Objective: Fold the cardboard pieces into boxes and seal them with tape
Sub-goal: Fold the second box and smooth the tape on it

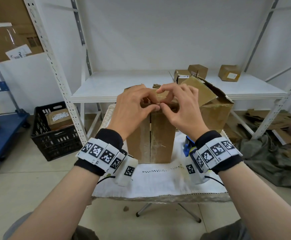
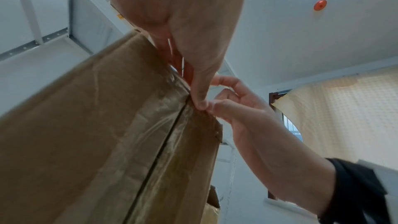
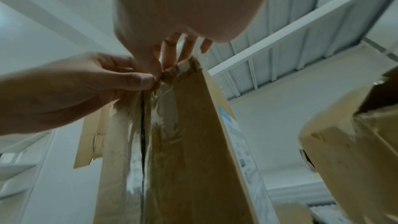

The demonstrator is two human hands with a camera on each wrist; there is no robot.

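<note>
Tall cardboard box (image 1: 151, 135) stands upright near the middle of the bench (image 1: 158, 186), which is covered with a white cloth. Near face shows a vertical seam with clear tape (image 2: 155, 135) over it, wrinkled and glossy. Left hand (image 1: 132, 108) and right hand (image 1: 181, 108) meet at the box's top edge, directly above the seam. Grip, left: thumb and curled fingers pinch the top edge at the seam. Grip, right: thumb and index fingertip pinch the same spot, thumb tips of both hands touching; remaining right fingers fanned upward. Whether the pinch takes the tape end or only cardboard: cannot tell. Blue object (image 1: 188, 148) lies on the bench just right of the box, partly hidden by the right wrist. Larger open carton (image 1: 214, 110) behind, at the far right. White shelf (image 1: 123, 85) beyond carries three small boxes (image 1: 197, 71). Black crate (image 1: 54, 134) on the floor, left.
</note>
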